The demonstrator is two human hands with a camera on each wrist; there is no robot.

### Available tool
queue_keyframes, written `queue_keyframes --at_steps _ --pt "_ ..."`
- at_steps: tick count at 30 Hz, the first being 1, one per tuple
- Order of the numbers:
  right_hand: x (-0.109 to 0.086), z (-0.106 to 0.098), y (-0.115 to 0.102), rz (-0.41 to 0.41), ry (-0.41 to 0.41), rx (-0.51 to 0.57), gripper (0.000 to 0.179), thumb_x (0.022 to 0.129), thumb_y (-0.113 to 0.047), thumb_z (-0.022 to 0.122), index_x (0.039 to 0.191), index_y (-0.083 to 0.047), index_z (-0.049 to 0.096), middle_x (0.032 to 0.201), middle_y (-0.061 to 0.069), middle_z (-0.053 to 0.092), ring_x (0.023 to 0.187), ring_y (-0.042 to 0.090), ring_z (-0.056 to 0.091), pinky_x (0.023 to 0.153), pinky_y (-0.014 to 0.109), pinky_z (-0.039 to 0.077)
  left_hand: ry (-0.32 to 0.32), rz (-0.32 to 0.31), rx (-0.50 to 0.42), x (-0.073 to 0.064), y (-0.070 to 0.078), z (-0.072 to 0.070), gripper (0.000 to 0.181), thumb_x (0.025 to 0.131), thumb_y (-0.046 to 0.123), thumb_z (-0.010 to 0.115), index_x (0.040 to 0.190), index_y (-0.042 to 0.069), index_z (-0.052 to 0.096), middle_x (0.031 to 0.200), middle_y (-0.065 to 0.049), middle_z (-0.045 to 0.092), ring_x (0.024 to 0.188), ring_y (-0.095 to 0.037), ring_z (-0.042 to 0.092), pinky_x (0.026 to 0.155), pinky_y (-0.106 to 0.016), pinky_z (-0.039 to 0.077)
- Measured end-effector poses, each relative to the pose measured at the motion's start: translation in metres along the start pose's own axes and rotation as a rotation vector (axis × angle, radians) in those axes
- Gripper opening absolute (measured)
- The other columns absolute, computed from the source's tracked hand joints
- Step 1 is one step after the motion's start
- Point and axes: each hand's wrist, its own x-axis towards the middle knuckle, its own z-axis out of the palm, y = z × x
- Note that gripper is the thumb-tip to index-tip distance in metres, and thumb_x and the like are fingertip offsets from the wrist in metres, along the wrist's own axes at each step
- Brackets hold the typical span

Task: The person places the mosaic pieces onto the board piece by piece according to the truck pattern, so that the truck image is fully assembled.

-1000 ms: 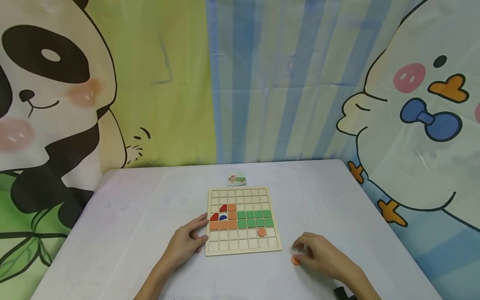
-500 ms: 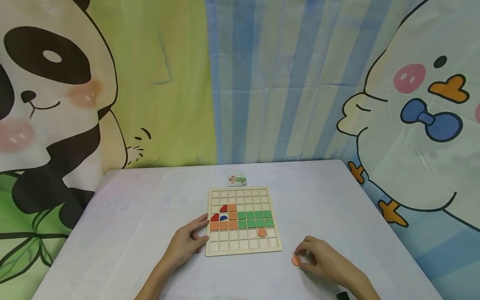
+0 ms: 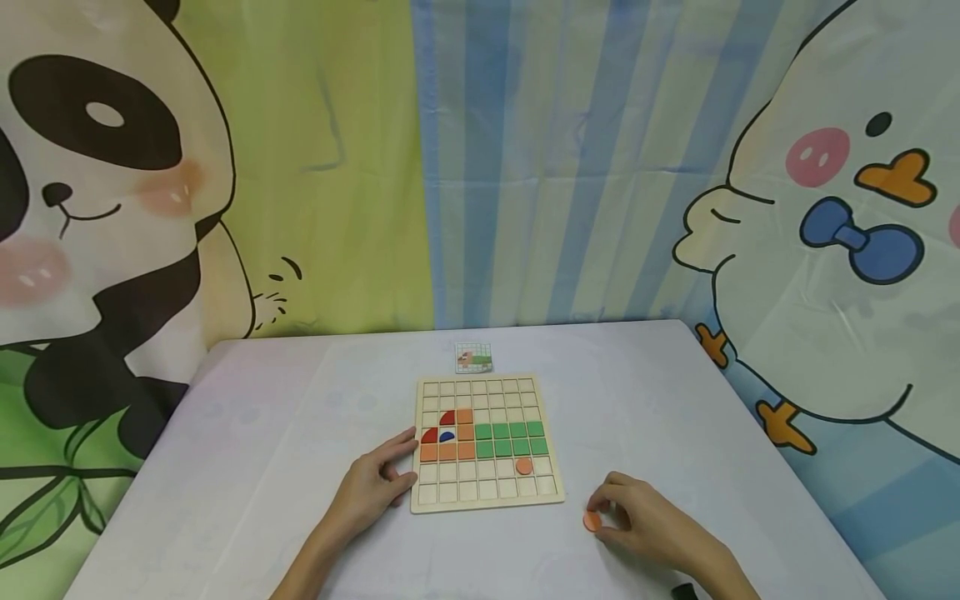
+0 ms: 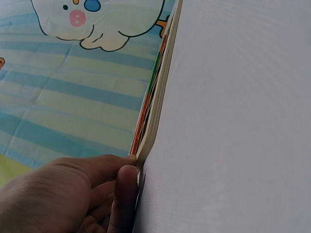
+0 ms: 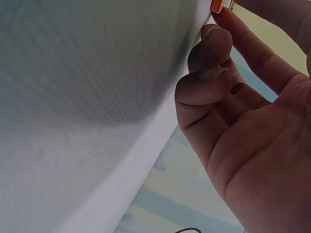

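A square wooden grid board (image 3: 487,490) lies on the table with orange, red, green and blue pieces set in its cells. At its left edge rests my left hand (image 3: 367,483), fingers and thumb spread along the rim; the left wrist view shows the fingertips touching the board's side (image 4: 158,104). To the right of the board, my right hand (image 3: 641,517) pinches an orange disc (image 3: 592,521) between thumb and fingers, low over the table. Only part of that orange disc (image 5: 217,6) shows in the right wrist view. Another orange disc (image 3: 524,467) lies on the board below the green squares (image 3: 512,438).
Behind the board lies a small picture card (image 3: 473,357) with a coloured grid pattern. A black object (image 3: 684,592) shows partly beside the right wrist. The white-covered table (image 3: 300,400) meets a printed curtain (image 3: 525,167) at its back edge.
My right fingers have shifted on the orange disc near the table, lifting slightly so that more of it shows. The left hand and the board look unmoved.
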Motion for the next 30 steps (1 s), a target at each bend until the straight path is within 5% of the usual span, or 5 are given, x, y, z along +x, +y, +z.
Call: queue_keyframes --at_steps 18,30 --pt "0.012 0.003 -0.006 -0.029 0.04 -0.05 0.014 0.092 -0.029 0.084 0.102 -0.022 0.076 0.093 -0.014 0.061 0.074 -0.001 0.051 0.061 0.018 0.047 0.006 0.002 0.017 0.0 0.0 0.0 0.058 0.09 0.006 0.081 0.145 0.014 0.066 0.159 0.012 0.057 0.057 -0.014 0.059 0.051 -0.023 0.044" --pt "0.033 0.001 -0.014 -0.162 0.093 -0.025 0.012 0.095 -0.026 0.081 0.104 -0.02 0.077 0.093 -0.012 0.063 0.072 -0.002 0.051 0.061 0.016 0.048 0.006 -0.001 0.011 -0.001 0.003 0.0 0.057 0.09 0.006 0.082 0.145 0.013 0.066 0.16 0.012 0.056 0.057 -0.014 0.058 0.051 -0.023 0.045"
